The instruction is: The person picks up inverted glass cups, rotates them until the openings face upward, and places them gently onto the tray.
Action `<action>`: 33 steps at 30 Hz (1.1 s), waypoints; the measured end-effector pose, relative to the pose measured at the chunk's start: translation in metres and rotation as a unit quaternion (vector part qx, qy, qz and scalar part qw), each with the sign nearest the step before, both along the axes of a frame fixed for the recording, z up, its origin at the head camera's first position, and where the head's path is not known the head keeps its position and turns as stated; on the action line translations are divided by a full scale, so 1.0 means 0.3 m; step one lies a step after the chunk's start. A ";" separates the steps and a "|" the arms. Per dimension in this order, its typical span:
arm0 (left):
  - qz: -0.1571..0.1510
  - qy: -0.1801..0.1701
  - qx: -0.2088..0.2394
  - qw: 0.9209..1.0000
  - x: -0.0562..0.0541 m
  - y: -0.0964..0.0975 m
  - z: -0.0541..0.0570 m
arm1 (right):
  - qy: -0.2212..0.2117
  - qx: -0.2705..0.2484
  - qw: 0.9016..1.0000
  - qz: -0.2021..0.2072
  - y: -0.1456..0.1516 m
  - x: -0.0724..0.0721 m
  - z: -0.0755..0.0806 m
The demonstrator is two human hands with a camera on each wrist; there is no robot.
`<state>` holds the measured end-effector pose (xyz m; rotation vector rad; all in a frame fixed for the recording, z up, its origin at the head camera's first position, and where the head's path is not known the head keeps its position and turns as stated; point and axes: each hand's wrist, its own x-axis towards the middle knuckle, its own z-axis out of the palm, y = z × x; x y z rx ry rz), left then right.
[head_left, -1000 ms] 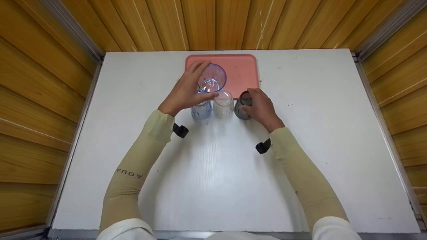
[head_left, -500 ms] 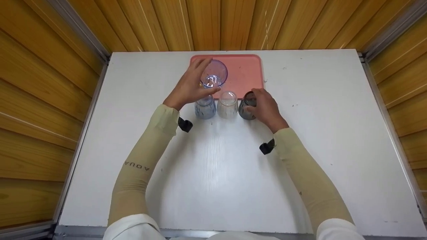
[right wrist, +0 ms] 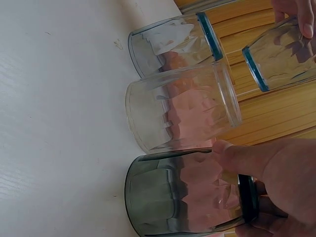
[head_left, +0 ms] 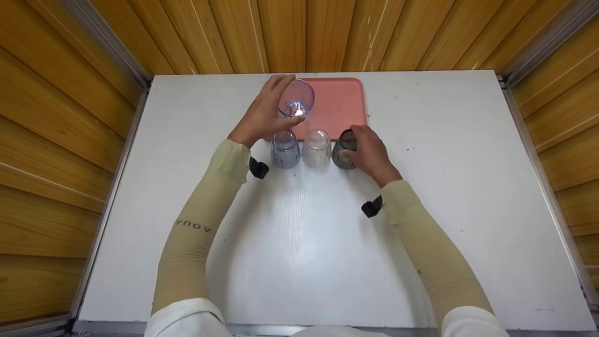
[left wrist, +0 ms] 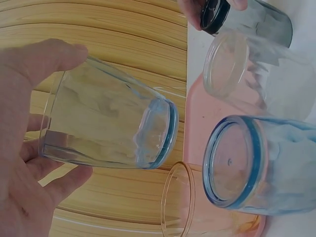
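Note:
My left hand [head_left: 266, 112] holds a light blue clear tumbler [head_left: 303, 93] between thumb and fingers, mouth up and raised over the tray. Below it, an amber-tinted glass [left wrist: 177, 205] stands mouth up on the tray in the left wrist view. Three tumblers stand upside down in a row at the tray's near edge: a blue one [head_left: 285, 154], a colourless one [head_left: 316, 154] and a dark grey one [head_left: 342, 157]. Around the grey tumbler's upturned base, my right hand [head_left: 372, 152] grips with thumb and fingers; its mouth rests on the table.
The pink tray [head_left: 341, 103] lies at the far edge of the white table [head_left: 299, 243]. Wood-look panels [head_left: 323, 32] rise behind the table and along both sides.
My left hand has carried the blue tumbler a little farther away from me, so the upside-down blue tumbler shows more fully. The right hand stays on the grey tumbler.

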<state>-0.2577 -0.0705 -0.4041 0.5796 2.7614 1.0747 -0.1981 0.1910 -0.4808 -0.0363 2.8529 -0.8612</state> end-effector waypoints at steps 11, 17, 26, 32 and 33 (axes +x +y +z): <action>0.013 -0.020 -0.004 1.000 -0.034 -0.008 0.000 | -0.004 0.003 1.000 -0.005 -0.009 -0.002 0.000; 0.012 -0.027 0.002 1.000 -0.049 -0.006 0.000 | -0.001 0.009 1.000 -0.007 -0.011 -0.002 0.001; 0.017 -0.034 -0.006 0.999 -0.068 0.001 0.006 | 0.007 0.022 1.000 0.003 -0.008 -0.004 -0.004; 0.021 -0.042 -0.011 0.999 -0.074 0.006 0.010 | 0.009 0.023 1.000 0.005 -0.004 0.000 -0.004; 0.022 -0.043 -0.012 0.999 -0.075 0.006 0.010 | 0.008 0.022 1.000 0.004 -0.004 0.001 -0.004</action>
